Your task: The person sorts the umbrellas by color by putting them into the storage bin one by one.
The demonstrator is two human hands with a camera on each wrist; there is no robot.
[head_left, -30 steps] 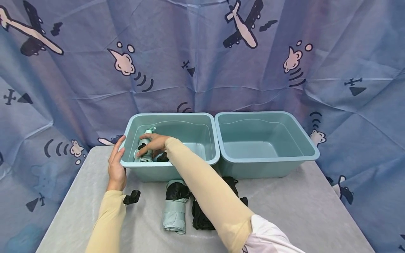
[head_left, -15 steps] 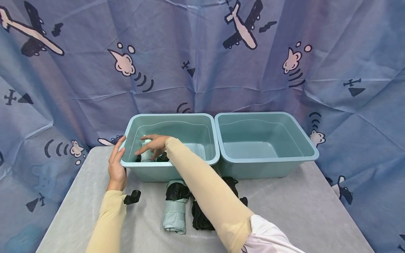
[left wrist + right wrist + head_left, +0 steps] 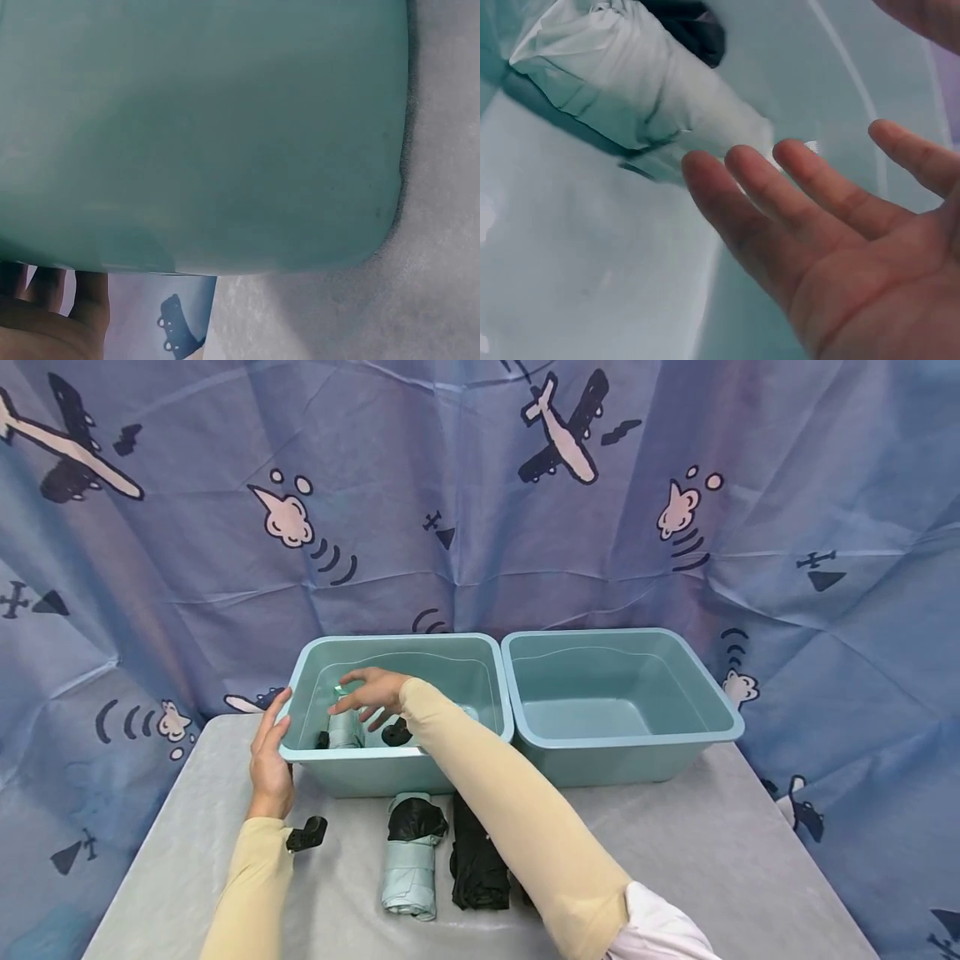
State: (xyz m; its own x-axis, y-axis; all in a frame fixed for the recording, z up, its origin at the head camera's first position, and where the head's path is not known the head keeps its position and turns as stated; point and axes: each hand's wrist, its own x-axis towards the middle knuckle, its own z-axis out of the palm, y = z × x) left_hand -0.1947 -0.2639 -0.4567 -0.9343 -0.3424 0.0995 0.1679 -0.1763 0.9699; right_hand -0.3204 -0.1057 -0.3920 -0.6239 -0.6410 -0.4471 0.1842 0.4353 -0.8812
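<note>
In the head view my right hand (image 3: pixel 375 691) hovers inside the left green bin (image 3: pixel 397 757), fingers spread and holding nothing. Just under it a pale green rolled bundle (image 3: pixel 345 729), like a folded umbrella, lies against the bin's left end. The right wrist view has the fingertips near the end of this bundle (image 3: pixel 652 82), with a dark piece (image 3: pixel 694 30) behind it. Another black item (image 3: pixel 396 732) lies to its right in the bin. My left hand (image 3: pixel 270 768) rests with extended fingers against the bin's left outer side; in the left wrist view those fingers (image 3: pixel 91 300) touch the wall.
A second green bin (image 3: pixel 630 743) stands right beside the first. In front of the bins, a pale green folded umbrella (image 3: pixel 409 877) with a black band and a black bundle (image 3: pixel 480 868) lie on the grey table (image 3: pixel 720 860). A patterned curtain (image 3: pixel 465 552) hangs behind.
My right hand has let go of the pale green folded umbrella, which now lies lower in the left bin, and has lifted slightly. My left hand stays at the bin's side.
</note>
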